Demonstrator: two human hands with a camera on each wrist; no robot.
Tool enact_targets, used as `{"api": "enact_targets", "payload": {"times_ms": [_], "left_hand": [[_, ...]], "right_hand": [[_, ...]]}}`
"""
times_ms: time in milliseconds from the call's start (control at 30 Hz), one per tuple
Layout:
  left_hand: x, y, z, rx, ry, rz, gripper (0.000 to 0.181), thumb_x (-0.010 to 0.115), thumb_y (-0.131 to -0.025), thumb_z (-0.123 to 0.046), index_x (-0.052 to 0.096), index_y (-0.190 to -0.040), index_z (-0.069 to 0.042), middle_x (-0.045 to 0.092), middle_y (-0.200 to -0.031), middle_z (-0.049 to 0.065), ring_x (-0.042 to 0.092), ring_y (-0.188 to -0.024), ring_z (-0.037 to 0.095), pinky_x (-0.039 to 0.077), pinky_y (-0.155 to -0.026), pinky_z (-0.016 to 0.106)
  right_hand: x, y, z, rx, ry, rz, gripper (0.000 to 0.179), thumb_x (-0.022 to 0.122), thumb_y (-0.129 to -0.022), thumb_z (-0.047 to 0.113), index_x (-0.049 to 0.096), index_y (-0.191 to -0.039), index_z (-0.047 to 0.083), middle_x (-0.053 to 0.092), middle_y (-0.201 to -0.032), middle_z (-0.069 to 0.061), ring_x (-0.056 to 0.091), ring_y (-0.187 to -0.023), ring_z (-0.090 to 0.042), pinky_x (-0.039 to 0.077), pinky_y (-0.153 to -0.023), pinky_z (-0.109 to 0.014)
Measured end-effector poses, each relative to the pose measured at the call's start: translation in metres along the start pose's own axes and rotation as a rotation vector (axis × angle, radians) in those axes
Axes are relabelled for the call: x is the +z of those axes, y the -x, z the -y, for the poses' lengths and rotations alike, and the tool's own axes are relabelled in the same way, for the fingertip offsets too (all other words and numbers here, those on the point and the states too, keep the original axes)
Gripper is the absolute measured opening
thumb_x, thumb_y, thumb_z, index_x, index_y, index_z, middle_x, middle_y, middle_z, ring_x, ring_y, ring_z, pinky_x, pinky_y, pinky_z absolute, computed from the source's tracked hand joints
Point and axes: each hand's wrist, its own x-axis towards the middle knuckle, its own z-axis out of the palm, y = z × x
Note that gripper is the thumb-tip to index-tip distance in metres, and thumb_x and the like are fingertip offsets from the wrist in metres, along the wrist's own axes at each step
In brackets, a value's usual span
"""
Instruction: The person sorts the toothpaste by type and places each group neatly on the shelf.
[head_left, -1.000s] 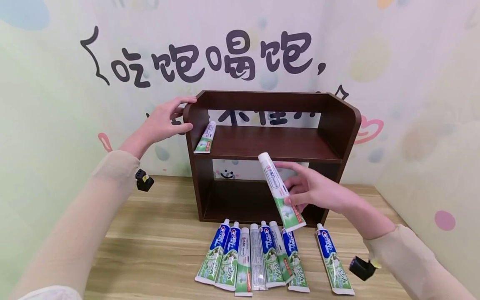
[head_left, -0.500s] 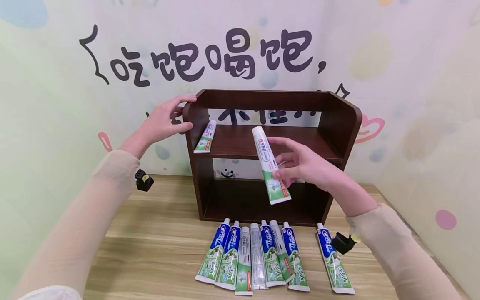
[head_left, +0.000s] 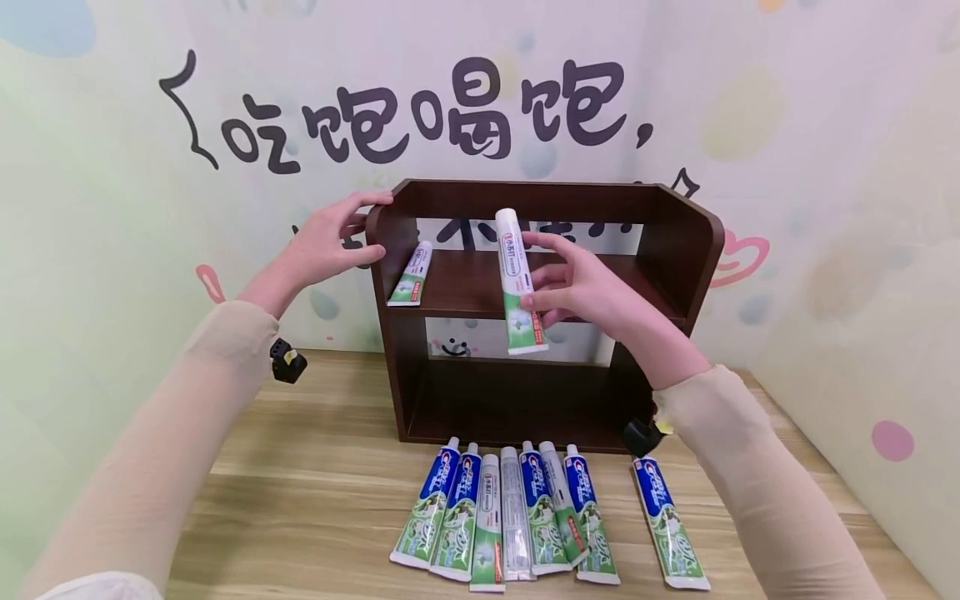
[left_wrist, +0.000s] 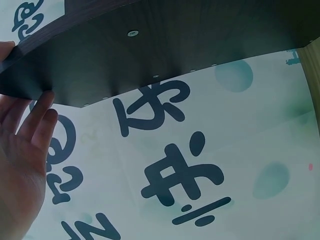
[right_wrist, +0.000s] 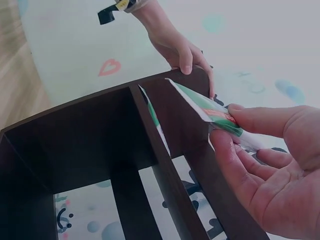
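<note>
My right hand (head_left: 581,287) pinches a white-and-green toothpaste tube (head_left: 513,275) between thumb and fingers. The tube is raised in front of the upper level of a dark brown two-tier shelf (head_left: 517,404), its white cap up and its flat end down. In the right wrist view, the flat green end of the same tube (right_wrist: 200,102) points towards the shelf's side panel. My left hand (head_left: 330,237) grips the upper edge of that left side panel, the thumb at its front. Just inside the panel, a similar tube (head_left: 411,279) leans on the upper tier.
In front of the shelf, several blue-green and white-green toothpaste tubes (head_left: 487,521) lie side by side on the wooden table (head_left: 300,492). One blue-green tube (head_left: 670,525) lies apart at the right. A printed wall (head_left: 517,100) stands close behind the shelf.
My right hand has lifted the toothpaste tube up and leftward, from over the tubes on the table to the upper tier's height; the tube is now more upright. My left hand stays put.
</note>
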Motion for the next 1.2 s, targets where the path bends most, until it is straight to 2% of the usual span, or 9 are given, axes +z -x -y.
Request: {"api": "enact_targets", "payload": {"times_ms": [200,733,1200], "left_hand": [[0.0,0.002,0.001,0.002,0.004,0.002,0.061,0.069,-0.088,-0.007,0.046,-0.144,-0.011,0.042,-0.157,0.005,0.054,-0.132,0.037,0.04,-0.116,0.051],[0.0,0.001,0.0,-0.005,0.01,-0.009,0.061,0.069,-0.089,-0.01,0.045,-0.145,-0.014,0.042,-0.157,0.002,0.054,-0.132,0.035,0.04,-0.116,0.051],[0.002,0.0,0.0,-0.002,0.001,-0.009,0.06,0.068,-0.089,-0.009,0.045,-0.145,-0.013,0.042,-0.156,0.003,0.054,-0.133,0.036,0.039,-0.116,0.051]], "right_hand": [[0.004,-0.021,0.006,0.021,-0.075,-0.02,0.082,0.074,-0.086,0.006,0.032,-0.151,0.036,0.062,-0.122,-0.015,0.065,-0.097,-0.027,0.063,-0.072,-0.031],[0.012,-0.066,0.011,-0.003,-0.139,-0.085,0.082,0.073,-0.086,0.006,0.031,-0.152,0.033,0.059,-0.129,-0.014,0.065,-0.11,-0.029,0.063,-0.076,-0.031],[0.024,-0.09,-0.006,-0.007,-0.212,-0.111,0.085,0.07,-0.086,-0.002,0.029,-0.153,0.032,0.057,-0.126,-0.018,0.063,-0.103,-0.028,0.062,-0.068,-0.029]]}}
